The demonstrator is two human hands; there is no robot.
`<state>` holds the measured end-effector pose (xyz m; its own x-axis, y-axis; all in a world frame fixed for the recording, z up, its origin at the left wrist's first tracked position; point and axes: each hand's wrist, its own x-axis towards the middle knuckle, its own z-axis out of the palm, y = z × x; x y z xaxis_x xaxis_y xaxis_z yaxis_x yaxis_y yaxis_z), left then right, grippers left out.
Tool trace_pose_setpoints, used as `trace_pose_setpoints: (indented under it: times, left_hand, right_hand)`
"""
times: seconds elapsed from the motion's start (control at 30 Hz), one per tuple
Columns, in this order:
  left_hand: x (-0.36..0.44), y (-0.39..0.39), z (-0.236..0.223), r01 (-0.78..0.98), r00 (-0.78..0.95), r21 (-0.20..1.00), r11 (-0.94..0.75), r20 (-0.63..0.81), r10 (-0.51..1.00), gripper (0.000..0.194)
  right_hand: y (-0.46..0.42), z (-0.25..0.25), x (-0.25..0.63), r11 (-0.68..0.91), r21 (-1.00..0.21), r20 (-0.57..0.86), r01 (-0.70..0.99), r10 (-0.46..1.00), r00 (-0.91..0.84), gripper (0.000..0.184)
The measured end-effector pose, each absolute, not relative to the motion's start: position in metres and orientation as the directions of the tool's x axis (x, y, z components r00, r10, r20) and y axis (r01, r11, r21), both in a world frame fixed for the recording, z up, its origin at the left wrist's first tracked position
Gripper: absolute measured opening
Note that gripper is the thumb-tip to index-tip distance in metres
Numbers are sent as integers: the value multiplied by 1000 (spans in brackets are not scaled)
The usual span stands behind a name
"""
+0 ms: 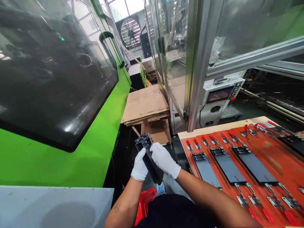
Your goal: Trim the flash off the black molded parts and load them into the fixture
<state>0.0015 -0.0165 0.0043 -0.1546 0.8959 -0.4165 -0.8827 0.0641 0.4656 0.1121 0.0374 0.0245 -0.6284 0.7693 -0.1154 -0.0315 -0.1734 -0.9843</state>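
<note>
- Two white-gloved hands hold one long black plastic part point(149, 161), tilted, in front of the torso and well left of the clamping surface.
- The left hand point(139, 166) has its grip closed around the part's left side, thumb along the edge; the right hand point(164, 161) has its grip curled closed on the right edge, near the upper end.
- One red plastic object point(145, 202) and one shoe point(161, 188) show below the part.
- To the right, an orange board point(273, 155) carries three grey-faced panels point(229, 167) in a row, plus a darker one at the far right. Four red-handled toggle clamps point(254, 200) stand clearly below them; more line the top, partly blurred.
- Open floor point(174, 152) lies between the hands and the board's left edge.
- A green machine point(95, 164) walls off the left.
- Ahead, one stack of cardboard sheets point(147, 103) blocks the aisle; an aluminium-framed enclosure point(201, 63) bounds its right.
- Beyond are one control box point(219, 94) and, farthest, one large fan point(130, 31).
</note>
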Motion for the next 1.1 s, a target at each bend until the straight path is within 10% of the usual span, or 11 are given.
trace_pose_setpoints:
  times: [0.17,0.37,1.1]
  left_hand:
    - [4,-7,5,-871,-230,491,29,-458,859,17]
    - [1,-9,-4,-898,-69,422,124,-414,908,30]
    - [-1,-12,-4,-900,-40,425,95,-300,953,36]
  right_hand:
    - [38,24,116,124,-961,-57,246,784,-618,25]
    - [56,12,121,434,-486,-46,759,854,-518,23]
    - [48,25,123,495,-446,34,746,842,-538,25]
